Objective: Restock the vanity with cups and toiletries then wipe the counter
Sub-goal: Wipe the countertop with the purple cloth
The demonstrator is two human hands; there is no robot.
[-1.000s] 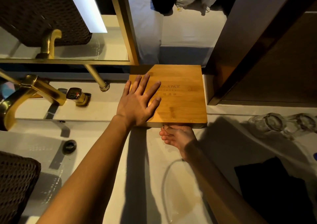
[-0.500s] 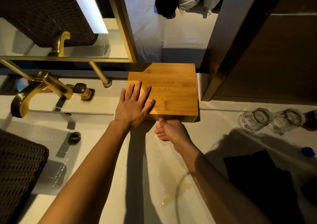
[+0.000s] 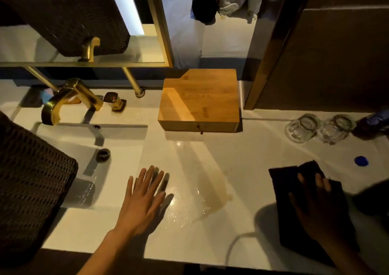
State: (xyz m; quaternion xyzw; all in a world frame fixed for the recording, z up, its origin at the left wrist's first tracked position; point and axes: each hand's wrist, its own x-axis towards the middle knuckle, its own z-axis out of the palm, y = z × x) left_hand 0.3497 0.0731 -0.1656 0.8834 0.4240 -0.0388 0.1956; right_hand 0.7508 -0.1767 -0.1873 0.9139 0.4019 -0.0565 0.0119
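Counter (image 3: 242, 161), white and glossy, carries both hands near its front edge. The left hand (image 3: 145, 201) lies flat and released, fingers spread, on the front part of the surface just right of the sink basin (image 3: 69, 148), holding nothing. Beside its fingertips the surface shows water droplets and a faint yellowish wet patch (image 3: 210, 192). The right hand (image 3: 315, 207) presses down on a dark cloth (image 3: 294, 182) toward the front right corner, fingers laid over the fabric; whether they grip it or only rest on it I cannot tell. Beyond the cloth a small blue cap (image 3: 361, 161) lies on the surface. Further back, near the right edge, two clear glass cups (image 3: 317, 128) stand upside down, touching each other. A closed bamboo box (image 3: 200, 101) sits against the back edge at the middle. On the back left, a gold faucet (image 3: 69, 99) reaches over the basin, with a dark woven basket (image 3: 29, 182) at the left edge.
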